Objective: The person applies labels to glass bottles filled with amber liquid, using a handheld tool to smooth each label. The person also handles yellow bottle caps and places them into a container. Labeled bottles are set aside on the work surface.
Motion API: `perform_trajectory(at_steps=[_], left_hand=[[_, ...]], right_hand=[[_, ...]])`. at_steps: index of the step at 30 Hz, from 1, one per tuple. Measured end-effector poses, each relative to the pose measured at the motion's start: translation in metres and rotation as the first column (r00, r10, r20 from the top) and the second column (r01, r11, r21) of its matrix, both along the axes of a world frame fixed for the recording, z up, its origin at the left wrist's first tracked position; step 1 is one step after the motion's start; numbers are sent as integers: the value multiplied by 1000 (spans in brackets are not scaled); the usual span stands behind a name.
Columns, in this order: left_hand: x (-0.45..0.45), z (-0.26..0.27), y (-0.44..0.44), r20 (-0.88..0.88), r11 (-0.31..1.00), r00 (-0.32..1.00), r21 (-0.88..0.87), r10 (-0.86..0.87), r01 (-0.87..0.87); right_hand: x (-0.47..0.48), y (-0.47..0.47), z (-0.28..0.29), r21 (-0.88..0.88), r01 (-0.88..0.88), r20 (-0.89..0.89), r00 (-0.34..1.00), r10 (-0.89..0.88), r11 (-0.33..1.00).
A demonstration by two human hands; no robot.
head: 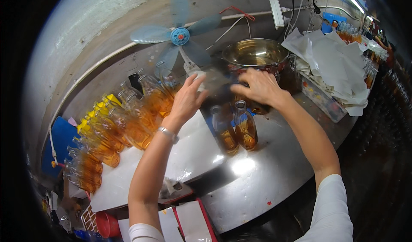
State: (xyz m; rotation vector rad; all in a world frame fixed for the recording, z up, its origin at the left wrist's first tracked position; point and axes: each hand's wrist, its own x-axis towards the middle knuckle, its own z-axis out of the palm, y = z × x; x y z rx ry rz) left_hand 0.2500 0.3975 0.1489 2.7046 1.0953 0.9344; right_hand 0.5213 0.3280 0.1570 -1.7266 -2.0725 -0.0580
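My left hand (190, 97) is raised beside the right end of a group of clear glass bottles (138, 129) holding amber liquid. Its fingers are apart, and nothing shows between them. My right hand (260, 86), slightly blurred, hovers over dark-looking bottles before a metal basin (257, 53). Its thumb stands away from the fingers; the palm side is hidden. A blurred grey shape (219, 81) between the hands cannot be made out. Below them, two open bottles (245, 126) with amber liquid stand side by side on a metal table (273, 158).
A fan (179, 36) with blue blades stands behind the bottles. Yellow pieces (96, 108) sit around the left bottles' necks. White sheets (334, 65) are heaped over a clear plastic box (325, 100) at right. A white board (190, 145) lies under the bottles; a red container (107, 224) is below left.
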Motion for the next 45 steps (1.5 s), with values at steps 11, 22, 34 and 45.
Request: perform_trajectory(at_steps=[11, 22, 34, 45], left_hand=[[54, -68, 78, -2, 984, 984, -8, 176, -176], [17, 88, -29, 400, 865, 913, 482, -79, -136], [-111, 123, -155, 219, 883, 964, 407, 152, -232], [-141, 64, -144, 110, 918, 933, 170, 344, -358]], right_hand=[[-7, 129, -63, 65, 120, 2, 993, -120, 991], [5, 35, 62, 682, 21, -18, 1000, -13, 731], [-60, -198, 95, 430, -227, -310, 872, 379, 874], [-228, -196, -9, 7, -784, -796, 371, 479, 620]])
